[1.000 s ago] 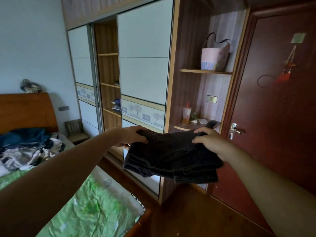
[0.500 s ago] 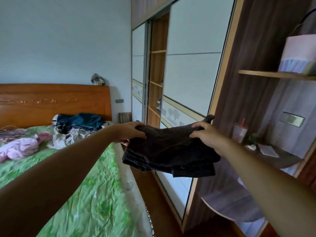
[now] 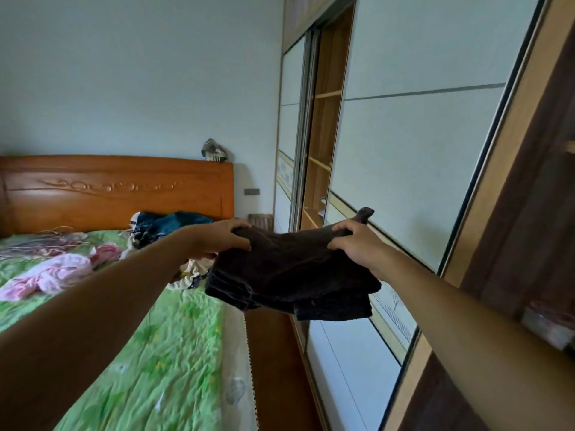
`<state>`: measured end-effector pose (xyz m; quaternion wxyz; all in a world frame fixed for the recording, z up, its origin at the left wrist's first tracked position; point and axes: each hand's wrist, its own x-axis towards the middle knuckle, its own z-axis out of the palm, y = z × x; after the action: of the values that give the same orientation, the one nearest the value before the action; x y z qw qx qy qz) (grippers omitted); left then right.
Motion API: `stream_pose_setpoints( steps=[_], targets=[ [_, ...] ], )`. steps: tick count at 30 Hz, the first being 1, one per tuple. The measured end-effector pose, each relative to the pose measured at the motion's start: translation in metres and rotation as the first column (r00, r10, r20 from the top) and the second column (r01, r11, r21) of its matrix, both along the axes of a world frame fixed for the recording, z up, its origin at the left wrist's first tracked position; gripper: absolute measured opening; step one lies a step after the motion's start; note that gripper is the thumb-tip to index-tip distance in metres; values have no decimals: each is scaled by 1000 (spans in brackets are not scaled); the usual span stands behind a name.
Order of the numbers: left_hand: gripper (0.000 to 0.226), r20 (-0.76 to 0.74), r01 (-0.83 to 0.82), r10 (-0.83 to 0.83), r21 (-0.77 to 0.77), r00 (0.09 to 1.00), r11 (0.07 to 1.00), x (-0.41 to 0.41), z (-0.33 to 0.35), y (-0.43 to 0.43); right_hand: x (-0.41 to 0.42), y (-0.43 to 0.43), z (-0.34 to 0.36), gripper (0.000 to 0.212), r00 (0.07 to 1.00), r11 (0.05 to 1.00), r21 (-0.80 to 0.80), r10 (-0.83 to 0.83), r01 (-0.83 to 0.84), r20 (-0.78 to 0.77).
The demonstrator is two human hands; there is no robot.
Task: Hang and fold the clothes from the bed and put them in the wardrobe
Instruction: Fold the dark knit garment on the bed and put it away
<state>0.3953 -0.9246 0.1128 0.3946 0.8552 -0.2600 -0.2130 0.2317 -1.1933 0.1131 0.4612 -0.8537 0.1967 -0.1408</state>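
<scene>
Folded dark garment [image 3: 289, 275] held up beside the bed [image 3: 174, 353], left hand [image 3: 224, 239] and right hand [image 3: 354, 247] both gripping its top edge, not yet shelved; farther off, pink clothes [image 3: 59, 272] and blue clothes [image 3: 168, 222] lie unfolded, open wardrobe bay [image 3: 323, 144] beyond: judged roughly mid-task.

2 bare arms reached forward | left hand [image 3: 224, 240] gripped folded dark garment [image 3: 289, 275], fingers curled over its top edge | right hand [image 3: 354, 247] gripped the same edge, level with it
</scene>
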Motion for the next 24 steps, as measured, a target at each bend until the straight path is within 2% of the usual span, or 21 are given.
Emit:
stream_pose_setpoints(
  steps=[5, 9, 16, 24],
  targets=[
    [51, 26, -68, 69, -27, 997, 997, 47, -2, -30, 71, -39, -5, 30, 998, 998, -11, 60, -60, 12],
    [53, 14, -157, 159, -78, 987, 984, 73, -6, -40, 119, -56, -4, 31, 992, 992, -22, 126, -126, 19],
    [58, -37, -268, 266, -78, 963, 960, 130, -8, -54, 207, -80, -5, 33, 982, 980, -49, 191, -191, -4],
    [45, -2, -280, 280, -69, 960, 958, 278, -19, -97, 351, -124, -10, 29, 978, 976, -62, 208, -208, -6]
  ],
)
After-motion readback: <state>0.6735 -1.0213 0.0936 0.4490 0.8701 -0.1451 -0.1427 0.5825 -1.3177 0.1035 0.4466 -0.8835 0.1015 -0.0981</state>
